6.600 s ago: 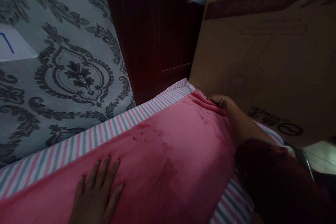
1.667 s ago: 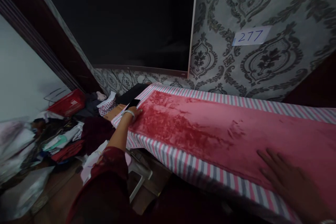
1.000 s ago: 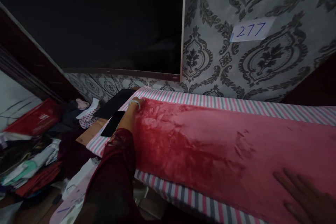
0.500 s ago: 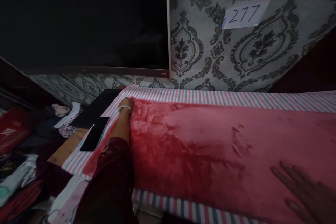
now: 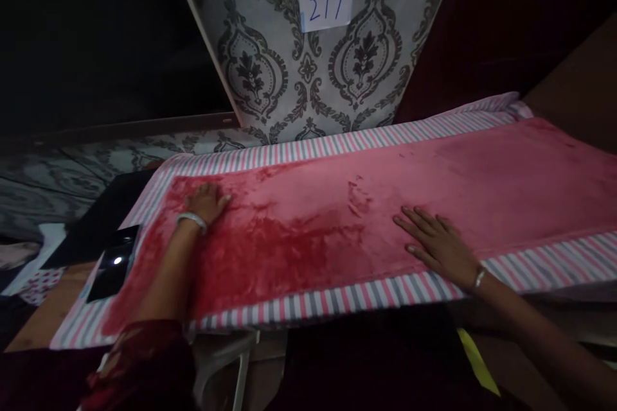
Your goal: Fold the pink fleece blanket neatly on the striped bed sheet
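Note:
A long red plush cloth lies spread over a pink, grey and white striped cloth, whose borders show along the back and front. My left hand rests palm down on the plush near its left end, fingers spread, a bangle at the wrist. Flat on the plush right of the middle, close to the front border, is my right hand, its fingers apart. Neither hand holds anything. Darker brushed patches mark the pile between the hands and toward the left.
A black phone lies on the striped cloth's left end. Behind it is a dark flat panel. A large screen stands at the back left, beside a patterned wall with a paper reading 277. Below the front edge shows a white plastic chair.
My left hand has let go of the plush's back left corner and now lies open on it. The view has turned right, bringing my whole right hand and the cloth's far right end into sight.

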The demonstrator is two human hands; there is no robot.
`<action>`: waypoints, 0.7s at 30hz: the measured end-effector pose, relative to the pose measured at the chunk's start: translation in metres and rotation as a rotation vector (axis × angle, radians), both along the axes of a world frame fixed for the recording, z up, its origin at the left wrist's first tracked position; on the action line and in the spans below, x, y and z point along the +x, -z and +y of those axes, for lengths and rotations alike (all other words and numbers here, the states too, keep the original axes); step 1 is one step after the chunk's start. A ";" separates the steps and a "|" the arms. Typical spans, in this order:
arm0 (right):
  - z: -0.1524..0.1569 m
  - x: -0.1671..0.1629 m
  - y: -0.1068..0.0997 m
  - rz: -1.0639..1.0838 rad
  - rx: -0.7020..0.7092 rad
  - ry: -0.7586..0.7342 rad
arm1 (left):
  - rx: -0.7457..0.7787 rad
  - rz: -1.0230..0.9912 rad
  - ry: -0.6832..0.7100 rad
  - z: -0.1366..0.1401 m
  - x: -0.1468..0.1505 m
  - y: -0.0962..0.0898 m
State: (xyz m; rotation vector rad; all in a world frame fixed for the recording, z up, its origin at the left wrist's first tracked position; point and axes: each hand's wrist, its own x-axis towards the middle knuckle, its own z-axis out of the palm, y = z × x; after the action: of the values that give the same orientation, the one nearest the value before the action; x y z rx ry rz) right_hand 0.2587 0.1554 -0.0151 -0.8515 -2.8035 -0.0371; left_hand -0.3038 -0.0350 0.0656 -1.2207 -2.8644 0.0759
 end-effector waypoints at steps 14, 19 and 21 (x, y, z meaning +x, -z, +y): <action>0.002 0.002 0.004 0.054 0.044 -0.042 | -0.023 -0.179 -0.071 -0.025 0.045 -0.012; 0.009 0.006 0.015 0.114 0.052 -0.080 | 0.019 -0.168 -0.050 -0.061 0.099 -0.002; 0.009 0.006 0.015 0.111 0.047 -0.078 | 0.022 -0.163 -0.052 -0.077 0.118 0.010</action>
State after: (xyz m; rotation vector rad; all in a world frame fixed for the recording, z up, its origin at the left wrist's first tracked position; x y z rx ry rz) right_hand 0.2652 0.1641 -0.0299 -0.7104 -2.7182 -0.0420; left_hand -0.1862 -0.1117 0.0556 -1.2018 -3.0264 -0.0571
